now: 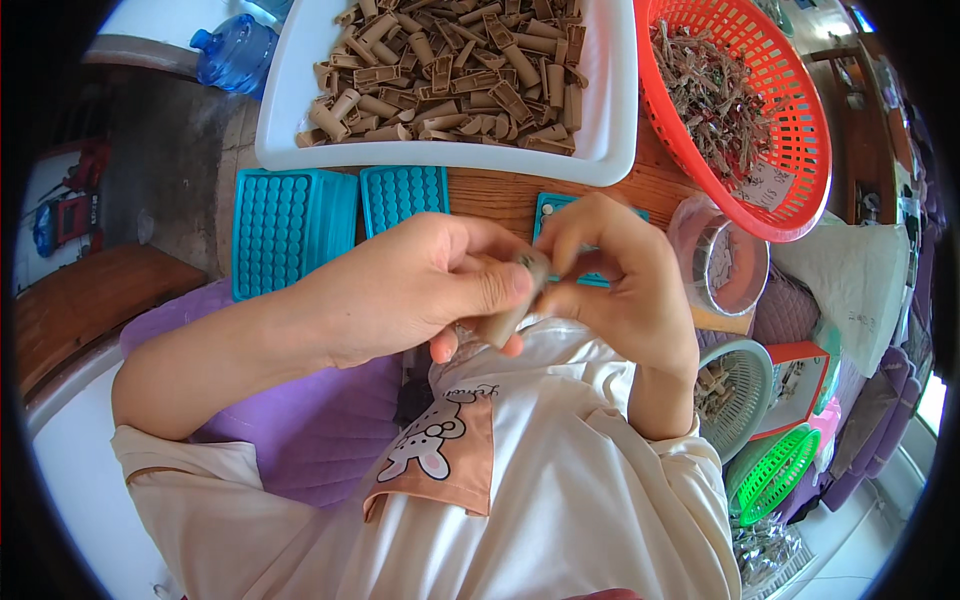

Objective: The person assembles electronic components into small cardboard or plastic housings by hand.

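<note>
Over my lap, my left hand (435, 285) grips a tan-brown plastic housing (507, 325), a small rounded shell held at a tilt between thumb and fingers. Close to its upper end is my right hand (635, 285), fingers curled and thumb drawn in. Whatever those right fingertips pinch is too small or hidden to make out. Beyond both hands, a white tub (430, 158) is heaped with similar brown shells (450, 80). A small teal tray (553, 203) lies partly hidden behind my right hand.
Two teal trays with rows of round cups (275, 225) sit on the wooden table (490, 190) at left. A red basket (820, 165) of wiry parts stands far right. Below it are a bag-lined round container (757, 275), a grey basket (755, 375) and a green basket (775, 475).
</note>
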Demonstrator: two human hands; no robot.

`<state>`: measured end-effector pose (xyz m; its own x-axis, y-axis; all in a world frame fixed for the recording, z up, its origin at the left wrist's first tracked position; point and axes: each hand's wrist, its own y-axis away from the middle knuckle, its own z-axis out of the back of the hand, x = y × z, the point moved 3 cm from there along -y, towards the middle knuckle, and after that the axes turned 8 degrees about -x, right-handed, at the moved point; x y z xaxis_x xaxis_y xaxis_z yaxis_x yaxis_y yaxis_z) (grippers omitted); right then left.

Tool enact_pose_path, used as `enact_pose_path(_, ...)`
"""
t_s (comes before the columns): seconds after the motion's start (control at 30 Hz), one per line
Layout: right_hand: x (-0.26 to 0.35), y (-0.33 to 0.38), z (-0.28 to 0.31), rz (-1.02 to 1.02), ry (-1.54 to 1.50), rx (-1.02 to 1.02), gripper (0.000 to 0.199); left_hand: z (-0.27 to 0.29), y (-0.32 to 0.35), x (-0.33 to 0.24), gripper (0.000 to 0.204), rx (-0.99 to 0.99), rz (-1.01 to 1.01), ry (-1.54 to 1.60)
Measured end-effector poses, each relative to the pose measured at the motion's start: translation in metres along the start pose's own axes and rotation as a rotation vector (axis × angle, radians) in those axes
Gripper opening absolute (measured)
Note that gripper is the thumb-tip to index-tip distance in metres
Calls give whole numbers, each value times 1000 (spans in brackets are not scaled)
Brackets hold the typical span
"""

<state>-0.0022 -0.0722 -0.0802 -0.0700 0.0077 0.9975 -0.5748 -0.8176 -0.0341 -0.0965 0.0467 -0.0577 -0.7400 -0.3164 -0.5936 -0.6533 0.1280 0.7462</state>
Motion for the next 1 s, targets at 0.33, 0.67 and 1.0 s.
enact_pose_path(0.33,13,17,25,367,41,117,30,-8,6,4,51,68,-92,122)
enact_pose_path(0.67,61,123,161,-404,720,244,33,-1,2,2,37,-53,-54,65)
enact_pose_path(1.0,-2,-54,20,425,738,159,19,4,2,6,30,-86,-43,41)
